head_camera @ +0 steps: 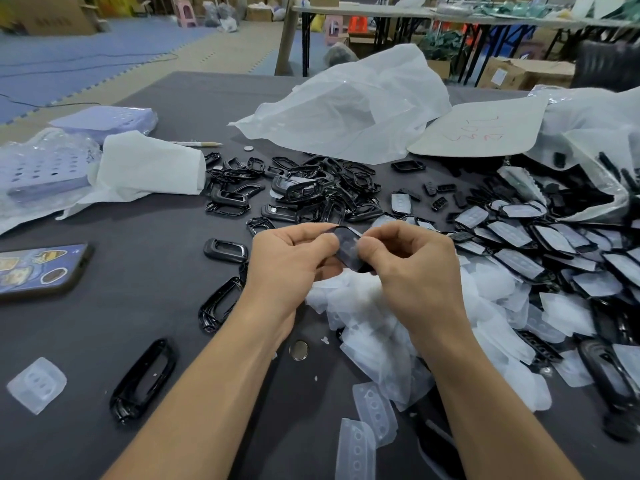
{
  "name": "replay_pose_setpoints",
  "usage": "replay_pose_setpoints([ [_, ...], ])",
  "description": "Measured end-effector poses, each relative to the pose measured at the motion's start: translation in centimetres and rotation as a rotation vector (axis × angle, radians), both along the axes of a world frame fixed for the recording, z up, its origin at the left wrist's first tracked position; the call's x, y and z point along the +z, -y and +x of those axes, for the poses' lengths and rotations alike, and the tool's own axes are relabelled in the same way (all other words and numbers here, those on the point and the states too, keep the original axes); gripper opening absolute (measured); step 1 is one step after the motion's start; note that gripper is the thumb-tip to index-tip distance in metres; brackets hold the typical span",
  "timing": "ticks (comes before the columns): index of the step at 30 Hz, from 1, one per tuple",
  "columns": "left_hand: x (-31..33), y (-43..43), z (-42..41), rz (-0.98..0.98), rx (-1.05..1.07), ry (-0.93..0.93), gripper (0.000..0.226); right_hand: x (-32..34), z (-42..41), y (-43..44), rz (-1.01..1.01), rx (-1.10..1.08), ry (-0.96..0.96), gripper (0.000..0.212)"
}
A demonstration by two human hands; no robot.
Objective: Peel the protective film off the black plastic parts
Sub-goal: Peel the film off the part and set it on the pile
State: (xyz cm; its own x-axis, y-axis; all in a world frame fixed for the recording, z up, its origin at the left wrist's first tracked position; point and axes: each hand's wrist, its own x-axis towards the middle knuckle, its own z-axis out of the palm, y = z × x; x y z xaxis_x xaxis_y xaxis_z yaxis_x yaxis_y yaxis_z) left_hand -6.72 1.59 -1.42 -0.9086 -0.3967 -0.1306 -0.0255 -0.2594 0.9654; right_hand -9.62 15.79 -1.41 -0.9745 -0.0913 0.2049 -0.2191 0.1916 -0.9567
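In the middle of the dark table (156, 306), two bare hands hold one black plastic part (349, 247) up above the tabletop. The left hand (294, 258) has its fingers curled and pinches the left side of the part. The right hand (408, 268) is curled too and pinches the right side, with its thumb on the part's edge. I cannot tell if the film on this part has begun to lift. Just under the hands, at 6 o'clock, lies a heap of peeled white film pieces (363, 317). A small round silver disc (298, 350) sits beside that heap. At 12 o'clock from the hands is a pile of bare black frames (311, 192). At 3 o'clock many black parts with film on top (519, 244) lie in a big pile. A phone (38, 268) lies face down at 9 o'clock. One black frame (145, 379) lies alone at 7 o'clock, and a lone film piece (36, 384) lies at 8 o'clock. A big white plastic bag (349, 105) sits far off at 12 o'clock.
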Motion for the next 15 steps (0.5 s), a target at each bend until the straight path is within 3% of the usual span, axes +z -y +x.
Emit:
replay_pose_setpoints([
  [7, -0.15, 0.11, 0.1, 0.002, -0.005, -0.039, 0.015, -0.11, -0.04, 0.33, -0.193, 0.02, 0.07, 0.014],
  [15, -0.01, 0.24, 0.16, -0.12, -0.097, -0.037, 0.037, -0.22, -0.25, 0.17, -0.192, 0.008, 0.056, 0.025],
])
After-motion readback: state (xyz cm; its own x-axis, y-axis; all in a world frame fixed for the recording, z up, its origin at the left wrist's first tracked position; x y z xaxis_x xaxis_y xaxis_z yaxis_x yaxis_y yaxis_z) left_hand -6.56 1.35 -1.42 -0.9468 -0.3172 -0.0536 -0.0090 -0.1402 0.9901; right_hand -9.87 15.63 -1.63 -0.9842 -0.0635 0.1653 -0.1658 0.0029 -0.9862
